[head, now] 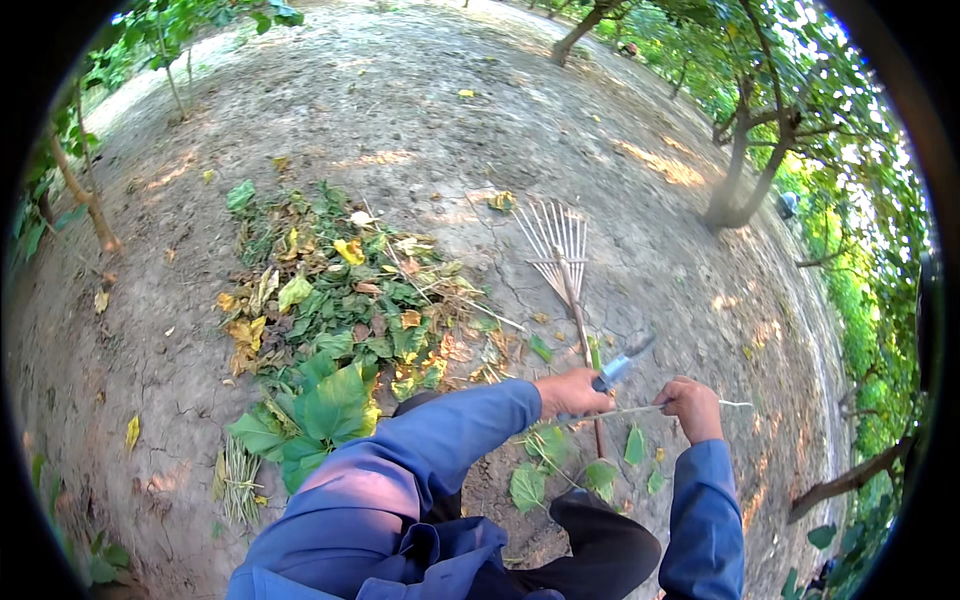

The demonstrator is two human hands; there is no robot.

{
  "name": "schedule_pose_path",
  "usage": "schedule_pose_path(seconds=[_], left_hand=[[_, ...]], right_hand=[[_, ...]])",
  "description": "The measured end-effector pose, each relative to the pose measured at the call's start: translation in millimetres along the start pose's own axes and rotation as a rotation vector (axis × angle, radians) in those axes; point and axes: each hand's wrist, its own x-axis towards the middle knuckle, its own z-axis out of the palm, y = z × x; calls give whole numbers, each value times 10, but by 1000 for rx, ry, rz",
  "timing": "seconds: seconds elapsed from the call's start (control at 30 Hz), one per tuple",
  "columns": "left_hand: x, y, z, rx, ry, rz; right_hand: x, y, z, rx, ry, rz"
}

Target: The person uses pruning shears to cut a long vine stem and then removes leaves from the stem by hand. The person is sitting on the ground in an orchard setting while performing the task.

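My left hand (pixel 576 394) is closed on a hand tool (pixel 615 371) with a blue-grey handle part and a blurred dark blade; its exact kind cannot be told. A thin pale stem (pixel 641 411) runs from beside this hand to my right hand (pixel 691 409), whose fingers pinch it, and its end sticks out to the right. Beneath the left hand passes the wooden handle of a fan rake (pixel 574 292), tines pointing away. Cut green leaves (pixel 529 486) lie on the soil below my hands. Left of them is a heap of green and yellow leaves (pixel 337 300).
A bundle of thin stalks (pixel 241 480) lies at lower left, beside large green leaves (pixel 330 409). A forked tree trunk (pixel 739 195) stands at upper right, a thinner one (pixel 94 206) at left. A low branch (pixel 851 480) reaches in at lower right. The soil is cracked.
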Motion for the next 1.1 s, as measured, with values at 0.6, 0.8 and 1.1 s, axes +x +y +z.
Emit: schedule_pose_path(seconds=[0.6, 0.8, 1.1], left_hand=[[60, 128, -62, -275, 53, 146], [156, 136, -15, -184, 108, 212], [114, -7, 324, -26, 14, 68]], right_hand=[[444, -3, 11, 174, 426, -63], [268, 137, 314, 1137, 497, 491], [219, 29, 560, 1409, 517, 585]])
